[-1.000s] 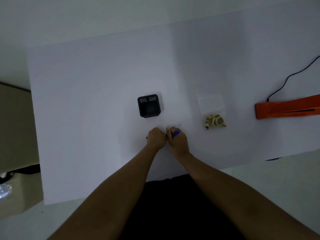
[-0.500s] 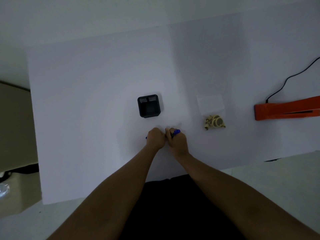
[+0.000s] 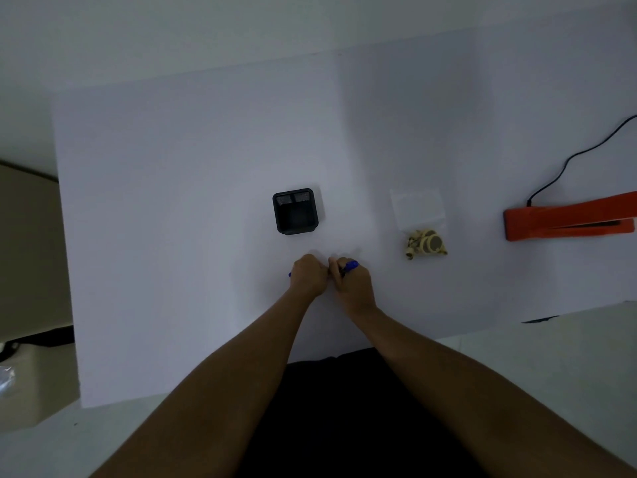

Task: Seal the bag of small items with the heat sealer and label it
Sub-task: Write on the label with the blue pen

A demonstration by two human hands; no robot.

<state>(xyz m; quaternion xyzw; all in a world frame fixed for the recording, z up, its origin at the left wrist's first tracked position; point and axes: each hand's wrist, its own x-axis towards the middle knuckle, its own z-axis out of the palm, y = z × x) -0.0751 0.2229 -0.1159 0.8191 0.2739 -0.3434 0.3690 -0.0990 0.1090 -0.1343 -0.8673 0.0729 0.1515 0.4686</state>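
Observation:
A clear plastic bag lies flat on the white table, with small beige items bunched at its near end. The orange heat sealer lies to the right of it, apart from the bag. My left hand and my right hand are pressed together near the table's middle, left of the bag. Both are closed on a blue marker. One blue end pokes out past my right hand and another left of my left hand. Its middle is hidden by my fingers.
A black square container stands just beyond my hands. A black cable runs from the sealer toward the far right edge. The table's near edge is close to my body.

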